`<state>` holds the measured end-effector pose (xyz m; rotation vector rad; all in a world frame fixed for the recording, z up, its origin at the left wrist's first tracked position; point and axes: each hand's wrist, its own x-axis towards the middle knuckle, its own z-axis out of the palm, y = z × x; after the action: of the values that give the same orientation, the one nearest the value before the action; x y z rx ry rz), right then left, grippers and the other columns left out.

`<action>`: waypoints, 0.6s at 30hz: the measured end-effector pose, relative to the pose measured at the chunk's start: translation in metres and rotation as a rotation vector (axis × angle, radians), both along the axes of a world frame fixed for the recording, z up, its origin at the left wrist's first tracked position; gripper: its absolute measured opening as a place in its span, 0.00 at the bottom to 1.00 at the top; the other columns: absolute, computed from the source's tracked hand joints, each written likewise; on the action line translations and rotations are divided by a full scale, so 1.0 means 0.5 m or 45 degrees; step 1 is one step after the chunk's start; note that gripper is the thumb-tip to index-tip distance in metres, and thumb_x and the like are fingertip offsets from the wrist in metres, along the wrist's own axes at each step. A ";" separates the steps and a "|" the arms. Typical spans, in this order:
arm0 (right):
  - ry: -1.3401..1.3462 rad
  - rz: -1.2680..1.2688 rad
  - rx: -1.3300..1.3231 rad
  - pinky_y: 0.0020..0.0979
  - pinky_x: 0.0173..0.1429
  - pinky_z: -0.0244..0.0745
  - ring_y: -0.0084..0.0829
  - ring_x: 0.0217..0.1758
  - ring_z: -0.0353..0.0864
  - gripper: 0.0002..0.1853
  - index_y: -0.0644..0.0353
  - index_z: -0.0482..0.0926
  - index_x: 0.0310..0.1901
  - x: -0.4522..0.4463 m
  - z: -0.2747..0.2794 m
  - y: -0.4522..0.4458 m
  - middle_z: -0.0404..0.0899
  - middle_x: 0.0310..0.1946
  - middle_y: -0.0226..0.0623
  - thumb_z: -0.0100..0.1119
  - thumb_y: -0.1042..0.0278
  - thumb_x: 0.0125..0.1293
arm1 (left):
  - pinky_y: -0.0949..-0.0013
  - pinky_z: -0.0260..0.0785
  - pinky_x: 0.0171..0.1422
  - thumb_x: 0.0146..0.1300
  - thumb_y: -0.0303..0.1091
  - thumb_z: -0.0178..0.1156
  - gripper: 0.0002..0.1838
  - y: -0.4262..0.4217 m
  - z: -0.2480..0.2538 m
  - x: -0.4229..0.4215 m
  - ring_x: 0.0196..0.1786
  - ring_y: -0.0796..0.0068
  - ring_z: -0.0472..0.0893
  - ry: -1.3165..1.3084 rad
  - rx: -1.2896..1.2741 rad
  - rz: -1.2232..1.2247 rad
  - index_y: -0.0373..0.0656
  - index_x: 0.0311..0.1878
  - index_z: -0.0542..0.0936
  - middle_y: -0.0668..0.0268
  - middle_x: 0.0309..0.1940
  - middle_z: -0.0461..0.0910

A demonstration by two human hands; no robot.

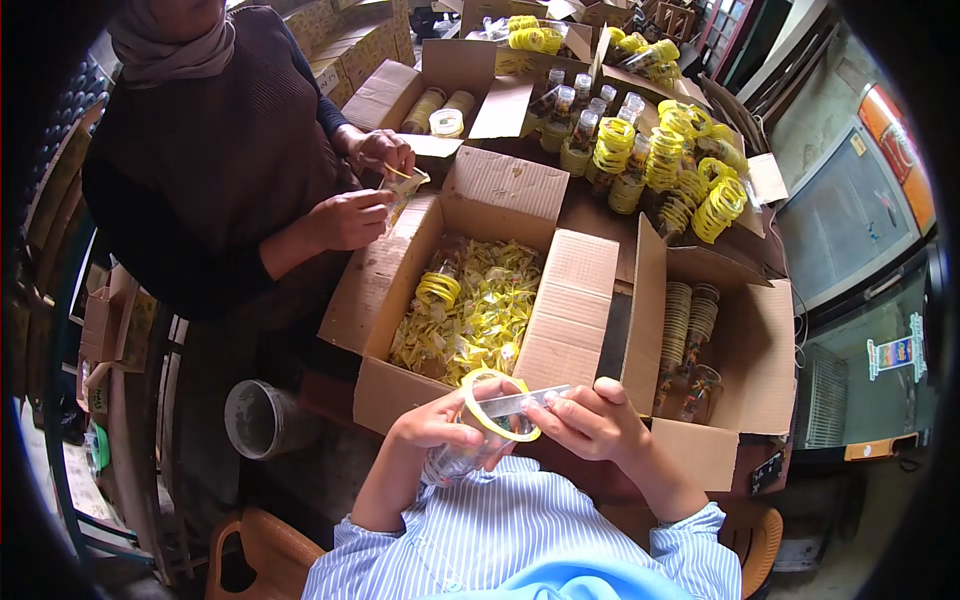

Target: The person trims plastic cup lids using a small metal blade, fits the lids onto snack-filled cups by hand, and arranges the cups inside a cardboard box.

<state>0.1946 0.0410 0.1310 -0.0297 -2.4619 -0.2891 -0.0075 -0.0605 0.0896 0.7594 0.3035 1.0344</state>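
Observation:
My left hand is wrapped round a clear plastic cup with a yellow rim, tilted in front of my chest. Between the fingertips of my right hand is a flat grey blade-like strip, which lies across the cup's mouth at the yellow rim. Whether the strip touches the rim I cannot tell. Just beyond my hands stands an open cardboard box full of yellow plastic scraps. Several yellow rings lie on the scraps, beside a clear cup.
Across on the left, a co-worker's hands hold another clear cup. A box at right contains stacked cups. Behind are cup stacks with yellow rims. A grey bucket stands at lower left.

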 end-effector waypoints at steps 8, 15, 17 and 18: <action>-0.012 -0.051 -0.018 0.23 0.41 0.52 0.10 0.27 0.70 0.11 0.45 0.80 0.39 0.002 -0.009 0.011 0.66 0.21 0.16 0.59 0.68 0.53 | 0.72 0.72 0.28 0.49 0.45 0.65 0.39 -0.010 -0.002 -0.013 0.24 0.70 0.77 -0.091 -0.030 0.106 0.30 0.57 0.57 0.53 0.32 0.74; 0.046 -0.025 -0.070 0.23 0.40 0.52 0.12 0.26 0.69 0.11 0.46 0.80 0.39 0.007 -0.020 0.018 0.68 0.22 0.16 0.60 0.68 0.52 | 0.74 0.70 0.25 0.48 0.46 0.65 0.40 -0.017 -0.007 -0.013 0.22 0.70 0.76 -0.178 -0.098 0.096 0.29 0.56 0.58 0.53 0.31 0.74; 0.020 -0.033 -0.067 0.23 0.40 0.52 0.12 0.26 0.69 0.11 0.47 0.80 0.39 0.003 -0.018 0.015 0.68 0.22 0.16 0.59 0.68 0.52 | 0.74 0.69 0.24 0.48 0.46 0.64 0.40 -0.014 -0.009 0.000 0.21 0.70 0.76 -0.188 -0.110 0.125 0.29 0.56 0.59 0.53 0.30 0.74; 0.019 -0.038 -0.075 0.22 0.41 0.53 0.12 0.26 0.70 0.12 0.47 0.80 0.40 0.002 -0.015 0.011 0.68 0.22 0.16 0.59 0.68 0.52 | 0.74 0.69 0.23 0.48 0.46 0.64 0.39 -0.013 -0.009 0.003 0.21 0.71 0.75 -0.185 -0.111 0.130 0.29 0.55 0.59 0.53 0.30 0.74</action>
<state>0.1957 0.0465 0.1234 -0.0940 -2.4563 -0.2285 -0.0062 -0.0672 0.0851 0.5916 0.2628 1.1592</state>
